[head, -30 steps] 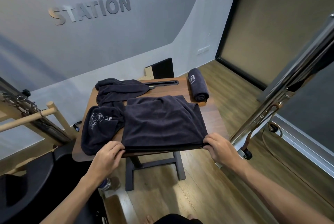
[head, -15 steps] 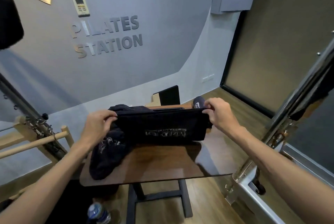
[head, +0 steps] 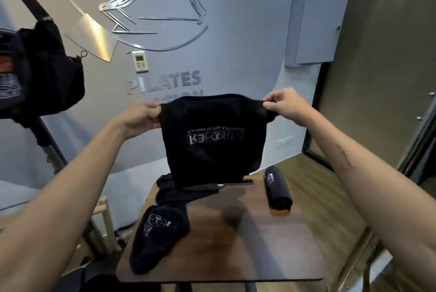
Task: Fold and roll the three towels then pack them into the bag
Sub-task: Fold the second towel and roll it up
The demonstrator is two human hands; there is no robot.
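A dark towel [head: 214, 140] with pale mirrored lettering hangs in the air above the wooden table [head: 247, 244]. My left hand [head: 139, 119] pinches its upper left corner and my right hand [head: 285, 105] pinches its upper right corner. A rolled dark towel [head: 277, 188] lies at the table's far right. A loose crumpled dark towel [head: 160, 225] sprawls along the table's left side, its end over the edge. A black bag [head: 40, 74] hangs from a frame at the upper left.
A grey wall with a metal logo, lettering and a wall controller [head: 140, 61] stands behind the table. A wooden bar [head: 103, 211] and metal frame lie to the left. Wood floor [head: 306, 173] stretches to the right, with a metal frame post [head: 422, 131] there.
Both hands took the towel's near corners, folded it away, then lifted it off the table into the air. The view tilted upward.
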